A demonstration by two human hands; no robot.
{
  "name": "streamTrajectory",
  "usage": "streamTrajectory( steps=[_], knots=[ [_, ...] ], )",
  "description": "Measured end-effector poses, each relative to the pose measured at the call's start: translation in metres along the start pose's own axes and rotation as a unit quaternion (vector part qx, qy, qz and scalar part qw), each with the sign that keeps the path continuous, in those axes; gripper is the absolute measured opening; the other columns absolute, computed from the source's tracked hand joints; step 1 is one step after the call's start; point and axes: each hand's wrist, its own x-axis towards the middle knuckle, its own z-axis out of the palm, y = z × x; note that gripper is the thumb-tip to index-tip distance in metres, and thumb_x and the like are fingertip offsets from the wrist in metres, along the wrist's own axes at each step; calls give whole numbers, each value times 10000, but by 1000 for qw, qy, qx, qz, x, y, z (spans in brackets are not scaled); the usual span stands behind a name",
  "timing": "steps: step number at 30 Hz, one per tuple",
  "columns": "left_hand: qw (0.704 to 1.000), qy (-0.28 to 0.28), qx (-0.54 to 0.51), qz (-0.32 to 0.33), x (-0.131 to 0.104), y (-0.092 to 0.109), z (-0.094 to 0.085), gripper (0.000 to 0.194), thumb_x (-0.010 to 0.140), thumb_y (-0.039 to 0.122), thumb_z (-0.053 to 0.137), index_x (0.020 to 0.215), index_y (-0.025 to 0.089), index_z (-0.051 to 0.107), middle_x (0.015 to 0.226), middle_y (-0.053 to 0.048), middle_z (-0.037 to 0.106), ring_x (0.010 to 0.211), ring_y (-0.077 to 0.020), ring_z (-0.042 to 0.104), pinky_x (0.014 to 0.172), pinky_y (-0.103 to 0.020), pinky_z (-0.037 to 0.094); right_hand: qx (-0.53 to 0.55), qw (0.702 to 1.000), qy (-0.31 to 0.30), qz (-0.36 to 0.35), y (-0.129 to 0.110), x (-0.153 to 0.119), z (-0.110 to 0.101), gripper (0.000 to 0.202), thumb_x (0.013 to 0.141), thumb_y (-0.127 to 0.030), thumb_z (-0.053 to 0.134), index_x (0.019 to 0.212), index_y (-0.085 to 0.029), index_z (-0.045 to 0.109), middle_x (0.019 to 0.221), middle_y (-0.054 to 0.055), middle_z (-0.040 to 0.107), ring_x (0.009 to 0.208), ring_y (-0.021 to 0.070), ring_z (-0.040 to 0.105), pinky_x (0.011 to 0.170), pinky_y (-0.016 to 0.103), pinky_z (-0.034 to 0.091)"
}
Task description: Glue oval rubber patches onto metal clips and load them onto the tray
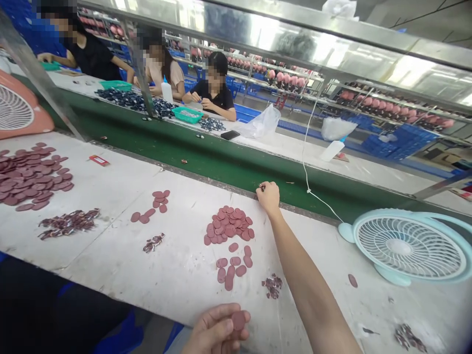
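Observation:
My left hand (217, 329), low at the table's front edge, pinches one flat maroon disc (238, 320) between thumb and fingers. At the far edge of the white table, beside the green belt, is my right hand (269, 196). Its fingers are closed around a small dark piece (262, 187), too small to name. Between my hands lies a heap of maroon discs (230, 223), with several loose ovals (241, 271) in front of it. A little cluster of dark brown bits (272, 286) sits beside my right forearm.
A light blue fan (400, 246) stands at right; an orange fan (18, 105) is far left. More maroon discs (31, 174) and brown bits (70, 222) lie left. Beyond the green belt (221, 164), several people work by teal baskets (188, 115). A white cord (305, 157) hangs across.

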Motion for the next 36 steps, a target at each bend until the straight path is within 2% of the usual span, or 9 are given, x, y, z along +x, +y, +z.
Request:
streamTrajectory(
  steps=[3, 8, 11, 14, 17, 22, 28, 31, 36],
  knots=[
    [1000, 6, 16, 16, -3, 7, 6, 295, 693, 245, 879, 958, 153, 788, 1073, -146, 782, 828, -189, 761, 684, -198, 559, 59, 998, -6, -1, 0, -48, -15, 284, 934, -375, 623, 1120, -164, 661, 1121, 73, 691, 989, 200, 668, 890, 403, 563],
    [998, -10, 35, 49, -6, 13, 10, 275, 771, 222, 813, 1033, 155, 765, 1162, -157, 751, 900, -199, 747, 741, -225, 555, 183, 981, -59, 23, 18, -197, -51, 330, 855, -475, 681, 1024, -200, 746, 952, 57, 763, 803, 198, 716, 730, 312, 606],
    [997, -25, 61, 50, -6, 8, 8, 252, 787, 211, 798, 1034, 174, 768, 1143, -131, 762, 890, -196, 747, 726, -223, 547, 315, 939, -99, 93, 33, -277, -67, 184, 842, -384, 729, 955, -245, 769, 908, 41, 762, 723, 170, 719, 660, 271, 614],
    [993, -34, 103, 50, -5, 0, 6, 237, 797, 214, 790, 1032, 188, 770, 1109, -111, 777, 938, -202, 738, 739, -228, 547, 389, 901, -122, 148, 44, -325, -73, 111, 840, -299, 743, 940, -276, 785, 902, 39, 759, 704, 155, 717, 636, 237, 613],
    [986, -58, 146, 64, -5, -8, 5, 235, 810, 218, 781, 1044, 196, 765, 1114, -106, 777, 1012, -207, 719, 820, -258, 554, 386, 899, -125, 163, 46, -347, -73, 127, 871, -276, 709, 970, -293, 788, 857, 31, 752, 712, 147, 712, 648, 221, 607],
    [974, -103, 190, 68, -2, -15, 3, 269, 814, 174, 773, 1080, 205, 743, 1124, -94, 773, 1007, -201, 722, 909, -307, 552, 358, 914, -113, 153, 43, -355, -72, 168, 886, -269, 690, 1024, -299, 781, 848, 27, 748, 687, 137, 694, 631, 223, 593],
    [975, -92, 188, 71, 0, -16, 4, 150, 799, 138, 779, 932, 198, 746, 1048, -60, 789, 958, -179, 733, 871, -283, 559, 331, 922, -131, 151, 43, -354, -71, 175, 896, -278, 682, 1044, -286, 774, 908, 36, 759, 709, 135, 705, 642, 221, 595],
    [972, -88, 197, 90, 0, -17, 7, 37, 796, 154, 781, 813, 174, 755, 1020, -72, 793, 943, -194, 733, 873, -309, 559, 307, 936, -125, 118, 44, -353, -73, 196, 895, -263, 681, 1071, -289, 763, 981, 45, 762, 789, 152, 722, 683, 232, 606],
    [968, -87, 215, 91, 0, -18, 8, 24, 807, 161, 766, 787, 174, 769, 1000, -86, 795, 956, -234, 733, 892, -361, 552, 263, 953, -134, 69, 44, -348, -80, 200, 895, -231, 674, 1069, -286, 755, 957, 30, 760, 821, 155, 724, 706, 227, 604]
  ],
)
